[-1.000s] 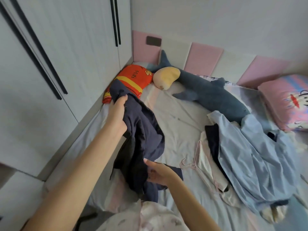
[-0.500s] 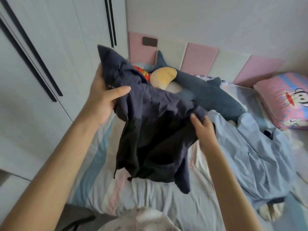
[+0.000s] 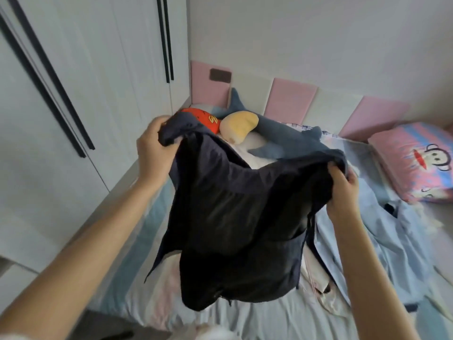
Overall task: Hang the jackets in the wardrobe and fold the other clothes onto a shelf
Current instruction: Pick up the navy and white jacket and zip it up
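We found the left hand (image 3: 154, 153) and right hand (image 3: 343, 190) each grasping the navy garment (image 3: 240, 217) in curled fingers (image 3: 158, 122) above the bed (image 3: 269, 320).

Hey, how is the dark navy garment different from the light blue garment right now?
The dark navy garment is held up, spread between the left hand and right hand; the light blue garment lies crumpled on the bed. The navy one is near-black, the blue one pale. Both are wrinkled cloth.

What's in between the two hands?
The dark navy garment hangs spread between them: the left hand and the right hand each hold a top edge. The head view shows it.
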Demonstrator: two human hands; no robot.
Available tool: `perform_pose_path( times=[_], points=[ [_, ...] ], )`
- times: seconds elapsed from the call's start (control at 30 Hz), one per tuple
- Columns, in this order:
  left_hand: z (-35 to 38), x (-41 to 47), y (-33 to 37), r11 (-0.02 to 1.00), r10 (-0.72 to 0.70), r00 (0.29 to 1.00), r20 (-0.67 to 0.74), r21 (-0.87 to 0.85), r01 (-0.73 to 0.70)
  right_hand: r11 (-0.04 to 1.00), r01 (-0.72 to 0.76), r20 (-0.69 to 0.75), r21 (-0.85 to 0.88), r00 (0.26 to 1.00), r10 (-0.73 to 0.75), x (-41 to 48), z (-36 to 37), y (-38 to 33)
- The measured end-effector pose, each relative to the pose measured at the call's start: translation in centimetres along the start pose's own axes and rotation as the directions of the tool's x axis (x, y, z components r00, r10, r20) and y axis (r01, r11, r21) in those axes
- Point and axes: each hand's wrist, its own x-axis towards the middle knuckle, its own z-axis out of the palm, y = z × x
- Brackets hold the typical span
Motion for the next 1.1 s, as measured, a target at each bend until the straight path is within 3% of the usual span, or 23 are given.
perform_pose_path(
  times=[0.07, 0.13, 0.17, 0.23, 0.3, 0.37, 0.4, 0.5, 0.57, 0.7, 0.73, 0.8, 0.87, 0.93, 1.03, 1.1],
  points=[
    [0.9, -0.4, -1.9, 0.990, -0.112, 0.983, 0.146, 0.105, 0.098, 0.989, -0.131, -0.006, -0.071, 0.991, 0.131, 0.5, 0.3, 1.6],
    [1.2, -1.3, -4.4, 0.910, -0.317, 0.866, 0.386, 0.381, 0.163, 0.938, -0.300, -0.009, -0.175, 0.953, 0.303, 0.5, -0.6, 4.0],
    [0.8, -1.4, -5.3, 0.887, -0.344, 0.837, 0.426, 0.440, 0.140, 0.918, -0.324, -0.036, -0.228, 0.945, 0.324, 0.6, -1.2, 4.7],
    [-0.5, -0.7, -5.9, 0.915, -0.281, 0.894, 0.350, 0.379, 0.140, 0.921, -0.258, -0.131, -0.291, 0.965, 0.229, 0.8, -2.5, 3.7],
    [-1.9, 0.6, -5.0, 0.950, -0.221, 0.965, 0.141, 0.257, 0.180, 0.963, -0.088, -0.240, -0.255, 0.970, 0.026, 0.9, -3.1, 1.6],
    [-2.2, 1.6, -3.5, 0.969, -0.186, 0.981, -0.060, 0.154, 0.194, 0.960, 0.115, -0.296, -0.254, 0.936, -0.190, 0.4, -2.5, -0.2],
    [-1.8, 1.8, -2.7, 0.971, -0.196, 0.975, -0.102, 0.117, 0.207, 0.953, 0.154, -0.298, -0.260, 0.926, -0.231, 0.1, -1.7, -0.9],
    [-0.3, 2.3, -1.1, 0.955, -0.285, 0.959, 0.006, 0.091, 0.283, 0.948, -0.023, -0.264, -0.317, 0.962, -0.065, 0.0, 0.7, -1.8],
    [-0.1, 2.2, -0.4, 0.962, -0.269, 0.963, 0.008, 0.059, 0.268, 0.948, -0.104, -0.290, -0.299, 0.957, 0.013, 0.2, 1.1, -1.9],
    [-1.5, 1.1, 1.3, 0.988, -0.101, 0.979, -0.178, -0.131, 0.078, 0.964, 0.144, -0.280, -0.225, 0.938, -0.206, -0.9, 0.6, -2.9],
    [-1.4, 0.7, 0.9, 0.991, -0.105, 0.983, -0.150, -0.094, 0.092, 0.947, 0.168, -0.220, -0.275, 0.947, -0.232, -1.2, 0.4, -2.4],
    [-0.8, -0.4, -1.2, 0.977, -0.175, 0.981, 0.082, 0.140, 0.163, 0.877, 0.101, -0.057, -0.470, 0.988, -0.144, -1.7, 0.1, -0.2],
    [0.2, -3.0, -3.4, 0.917, -0.300, 0.860, 0.412, 0.374, 0.140, 0.748, 0.017, 0.144, -0.663, 0.984, 0.106, -3.2, 0.3, 3.0],
    [1.1, -7.5, -5.0, 0.875, -0.426, 0.629, 0.650, 0.473, 0.104, 0.580, 0.056, 0.329, -0.812, 0.866, 0.377, -5.8, 0.0, 7.4],
    [1.3, -13.7, -7.2, 0.831, -0.526, 0.315, 0.790, 0.556, -0.007, 0.385, 0.322, 0.502, -0.865, 0.549, 0.668, -9.6, -1.6, 13.4],
    [0.7, -16.3, -8.8, 0.771, -0.615, 0.095, 0.783, 0.622, -0.136, 0.291, 0.469, 0.469, -0.834, 0.327, 0.820, -11.7, -2.8, 15.5]
  ],
)
